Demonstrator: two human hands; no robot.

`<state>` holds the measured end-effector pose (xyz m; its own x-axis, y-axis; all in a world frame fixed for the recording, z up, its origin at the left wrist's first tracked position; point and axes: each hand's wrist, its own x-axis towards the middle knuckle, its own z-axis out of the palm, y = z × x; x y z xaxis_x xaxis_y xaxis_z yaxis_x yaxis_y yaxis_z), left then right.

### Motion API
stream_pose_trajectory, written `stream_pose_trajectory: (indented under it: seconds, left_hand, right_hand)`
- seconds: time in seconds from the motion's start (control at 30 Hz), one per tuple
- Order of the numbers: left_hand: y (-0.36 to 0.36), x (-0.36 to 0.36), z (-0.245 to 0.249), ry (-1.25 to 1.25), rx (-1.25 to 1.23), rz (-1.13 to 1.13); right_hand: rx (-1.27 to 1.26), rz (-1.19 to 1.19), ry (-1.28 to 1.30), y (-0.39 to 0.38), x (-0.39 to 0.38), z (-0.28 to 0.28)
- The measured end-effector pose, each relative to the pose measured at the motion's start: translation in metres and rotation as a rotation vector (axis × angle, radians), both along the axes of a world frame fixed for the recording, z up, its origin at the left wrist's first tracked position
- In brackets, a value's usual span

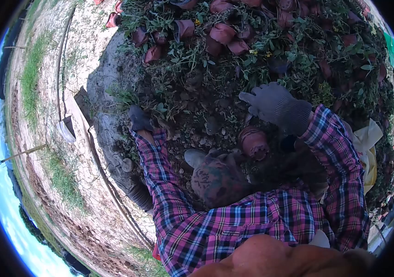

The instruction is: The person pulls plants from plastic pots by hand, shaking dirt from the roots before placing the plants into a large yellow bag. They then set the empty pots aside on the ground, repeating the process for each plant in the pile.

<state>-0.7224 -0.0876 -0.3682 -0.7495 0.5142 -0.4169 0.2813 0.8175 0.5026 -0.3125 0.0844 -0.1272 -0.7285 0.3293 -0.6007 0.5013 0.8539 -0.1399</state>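
My right hand (273,105), in a grey knitted glove, is held over the dark soil with its fingers apart and nothing visible in them. Below it a reddish plastic plant pot (254,142) lies tipped over beside my bent leg (220,180) in camouflage cloth. Out to the left, my left hand (139,119), in a dark glove, is low at the soil beside a tuft of green weeds (124,95). Shadow and the angle hide its fingers, so I cannot make out whether it grips anything.
Many reddish pots (223,33) lie among leafy plants (293,51) along the far side. A hoe-like tool with a metal blade (67,130) and a long wooden handle (102,171) lie on dry ground at left. A pale yellow sack (368,157) is at right.
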Motion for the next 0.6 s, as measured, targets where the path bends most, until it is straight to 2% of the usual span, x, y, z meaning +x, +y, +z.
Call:
stream_pose_trajectory:
  seconds: [0.03, 0.1, 0.17, 0.2, 0.27, 0.3, 0.37, 0.4, 0.5, 0.6]
  left_hand:
    - [-0.008, 0.000, 0.031, -0.156, 0.302, 0.191]
    - [-0.019, 0.010, 0.105, -0.349, 0.712, 0.321]
    - [-0.024, 0.019, 0.161, -0.443, 0.954, 0.287]
    - [-0.025, 0.021, 0.175, -0.473, 1.059, 0.267]
    - [-0.031, 0.011, 0.178, -0.424, 1.097, 0.271]
    - [-0.033, -0.005, 0.156, -0.342, 1.005, 0.326]
    - [-0.040, -0.047, 0.094, -0.021, 0.522, 0.377]
    - [-0.040, -0.057, 0.084, 0.057, 0.382, 0.400]
    - [-0.022, -0.026, 0.102, 0.050, 0.264, 0.402]
    - [0.010, 0.037, 0.079, 0.098, -0.168, 0.165]
  right_hand:
    - [0.005, 0.004, 0.010, -0.001, -0.001, -0.001]
    - [0.009, 0.011, -0.034, -0.001, -0.002, 0.000]
    - [0.002, 0.004, -0.068, 0.001, -0.006, 0.004]
    - [-0.015, -0.003, -0.084, 0.001, -0.010, 0.008]
    - [-0.024, -0.004, -0.063, 0.000, -0.010, 0.008]
    - [-0.020, 0.006, -0.030, -0.003, -0.008, 0.004]
    - [-0.026, 0.039, 0.008, -0.013, -0.007, 0.004]
    - [-0.009, 0.059, 0.008, -0.009, -0.008, 0.009]
    - [-0.051, 0.008, -0.023, -0.010, -0.002, 0.007]
    - [-0.011, 0.029, -0.025, -0.004, -0.004, 0.005]
